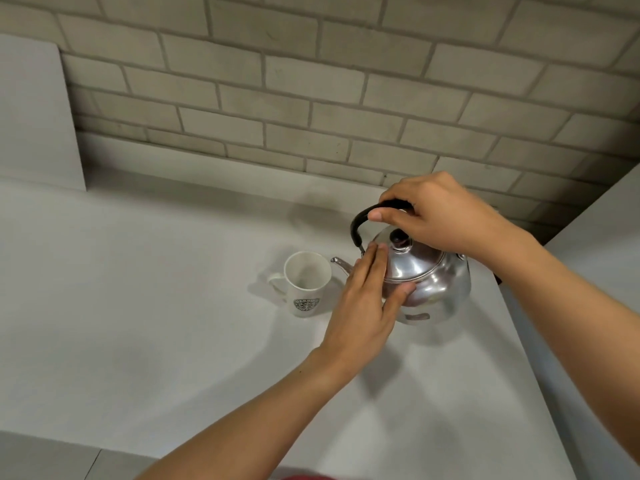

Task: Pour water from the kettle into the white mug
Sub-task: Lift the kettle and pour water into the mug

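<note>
A shiny steel kettle (436,285) with a black knob on its lid stands on the white counter (138,306), its thin spout pointing left at the rim of the white mug (306,287). The mug is upright, looks empty, has a green round logo and its handle faces left. My right hand (436,211) is closed around the kettle's black handle from above. My left hand (367,299) lies flat against the kettle's left side and lid, fingers straight, thumb on the body. The kettle's base looks slightly tilted.
A grey brick wall (311,98) runs behind the counter. A white panel (31,116) stands at the far left. The counter's right edge (519,341) drops off just right of the kettle, and its front edge is near the bottom of the view.
</note>
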